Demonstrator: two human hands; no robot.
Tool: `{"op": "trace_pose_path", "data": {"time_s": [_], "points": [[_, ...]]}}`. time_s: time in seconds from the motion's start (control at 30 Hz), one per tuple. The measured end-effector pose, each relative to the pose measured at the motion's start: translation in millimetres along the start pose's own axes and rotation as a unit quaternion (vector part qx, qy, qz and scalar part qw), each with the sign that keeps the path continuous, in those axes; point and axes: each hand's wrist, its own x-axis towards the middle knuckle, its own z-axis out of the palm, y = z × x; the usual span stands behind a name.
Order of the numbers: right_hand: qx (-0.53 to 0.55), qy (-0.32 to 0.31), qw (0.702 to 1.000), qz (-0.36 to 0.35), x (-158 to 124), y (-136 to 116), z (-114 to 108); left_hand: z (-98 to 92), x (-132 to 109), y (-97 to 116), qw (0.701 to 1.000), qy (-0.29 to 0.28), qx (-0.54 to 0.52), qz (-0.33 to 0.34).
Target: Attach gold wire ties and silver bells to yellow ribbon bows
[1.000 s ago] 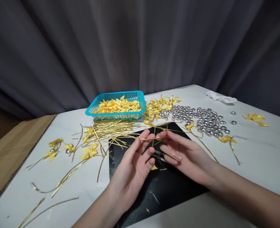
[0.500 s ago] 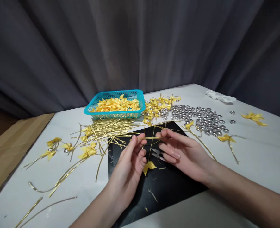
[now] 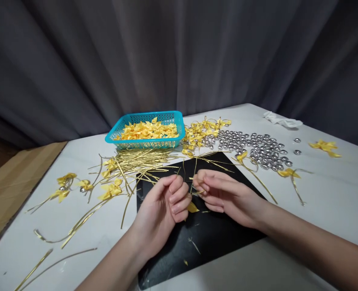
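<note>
My left hand (image 3: 171, 200) is closed, its thumb and index fingertip pinched together and the other fingers curled. A short end of gold wire pokes up at that pinch. Across a small gap, my right hand (image 3: 221, 190) pinches a thin gold wire (image 3: 201, 192) between thumb and fingers. Both hands hover over a black mat (image 3: 215, 242). Below and between them lies a yellow ribbon petal (image 3: 193, 207) on the mat, partly hidden by my left fingers. More gold strands cross the mat behind my hands.
Behind the mat stands a blue basket (image 3: 145, 141) of yellow ribbon pieces. Gold wires (image 3: 145, 161) are piled before it. Silver beads (image 3: 263, 149) spread at the right, beside finished-looking yellow flowers (image 3: 197, 135). A crumpled white cloth (image 3: 283, 120) lies at the far right.
The wire stretched between both hands no longer spans the gap. My left fingers have curled in, and my right fingers have drawn together. The scissors under my right hand are now hidden.
</note>
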Motion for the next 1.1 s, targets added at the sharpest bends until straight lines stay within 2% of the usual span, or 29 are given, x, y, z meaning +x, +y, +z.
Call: {"op": "trace_pose_path", "data": {"time_s": [0.1,0.2,0.43,0.6,0.7,1.0,1.1], "points": [[0.008,-0.006,1.000,0.003,0,0,0,-6.1,2,1,0.993,-0.006,0.115,-0.013],[0.016,-0.017,0.999,0.024,-1,2,-1,-9.2,3,5,0.974,-0.023,0.225,-0.031],[-0.034,-0.017,0.999,0.032,-3,8,4,-9.1,2,7,0.942,-0.030,0.327,-0.075],[-0.072,-0.030,0.996,0.031,-2,9,7,-12.3,2,7,0.933,-0.074,0.339,-0.097],[-0.079,-0.024,0.996,0.039,-3,10,8,-13.2,2,8,0.931,-0.081,0.343,-0.097],[-0.069,0.024,0.996,0.046,-3,15,10,-12.4,1,7,0.948,-0.063,0.295,-0.103],[-0.051,0.031,0.998,0.023,-3,14,9,-10.6,1,7,0.951,-0.039,0.294,-0.084]]}}
